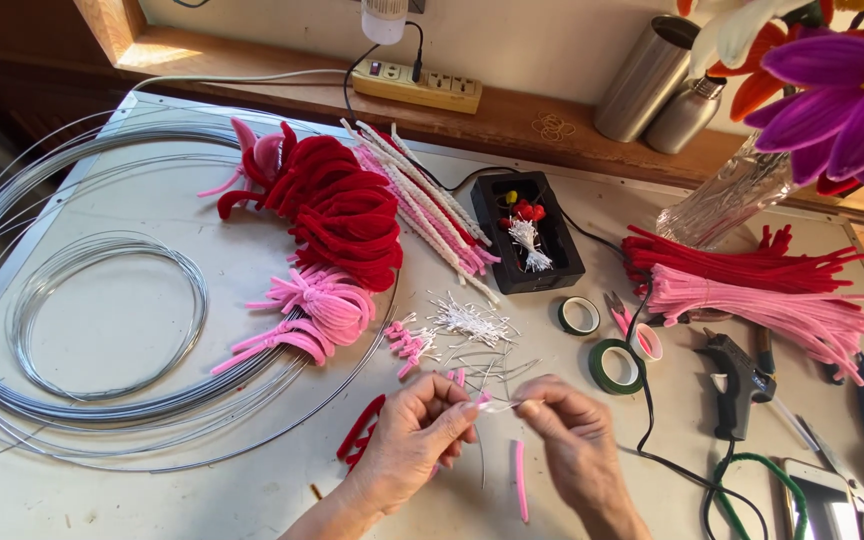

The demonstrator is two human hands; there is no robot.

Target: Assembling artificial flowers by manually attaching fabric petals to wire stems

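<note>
My left hand (414, 432) and my right hand (577, 435) meet low in the middle of the head view, fingertips pinched together on a small bundle of white flower stamens (497, 405) with a bit of pink pipe cleaner. A loose pile of white stamens (469, 321) lies just beyond them. A short pink pipe cleaner piece (520, 482) rests on the table between my wrists. Red pipe cleaner pieces (360, 433) lie beside my left hand.
Large wire coils (102, 330) fill the left. Red petal loops (342, 212) and pink petal loops (317, 305) sit mid-table. A black tray (530, 232), green tape rolls (616, 366), a glue gun (737, 378), red and pink pipe cleaner bundles (752, 290) lie right.
</note>
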